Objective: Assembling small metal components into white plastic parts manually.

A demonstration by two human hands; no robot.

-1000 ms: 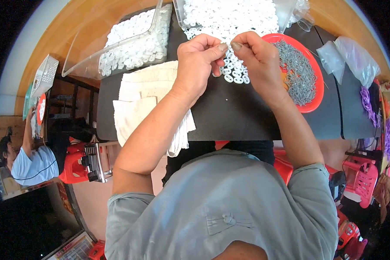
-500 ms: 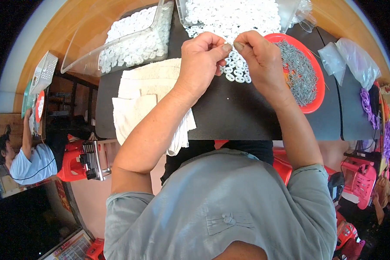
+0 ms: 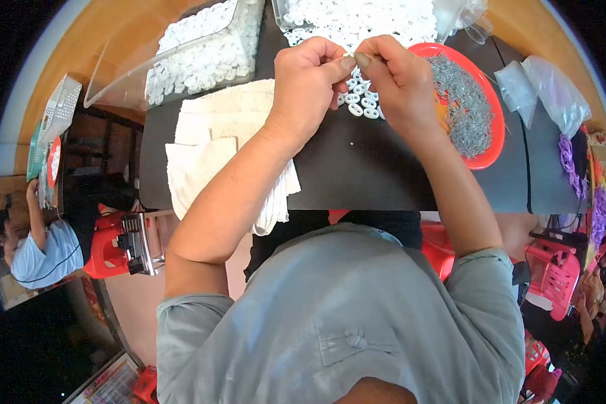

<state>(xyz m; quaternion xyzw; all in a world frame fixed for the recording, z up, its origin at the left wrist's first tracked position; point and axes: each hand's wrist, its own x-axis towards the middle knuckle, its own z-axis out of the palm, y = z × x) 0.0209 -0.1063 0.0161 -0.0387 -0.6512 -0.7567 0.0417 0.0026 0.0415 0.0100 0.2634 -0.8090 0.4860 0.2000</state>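
Over the far part of the black table, my left hand (image 3: 306, 84) and my right hand (image 3: 400, 84) meet fingertip to fingertip. Both are closed in a pinch. A small white piece (image 3: 348, 54) shows at the left fingertips, mostly covered. What the right thumb and finger pinch is hidden. Just below the hands lie loose white oval pieces with holes (image 3: 355, 109), beside a bigger heap of the same white pieces (image 3: 363, 23). To the right of my right hand stands a red round tray (image 3: 497, 128) full of thin grey metal or plastic bits (image 3: 468, 114).
A clear plastic box (image 3: 118, 94) with white pieces stands at the far left. Folded cream towels (image 3: 215, 124) lie beside my left forearm. Clear plastic bags (image 3: 552, 94) lie at the right. Another person (image 3: 47, 252) sits at far left; a pink plastic chair (image 3: 554, 276) stands right.
Both hands remain pinched together, and their fingertips have come closer. The whole view has shifted slightly, so the table and its contents sit a little higher and further left.
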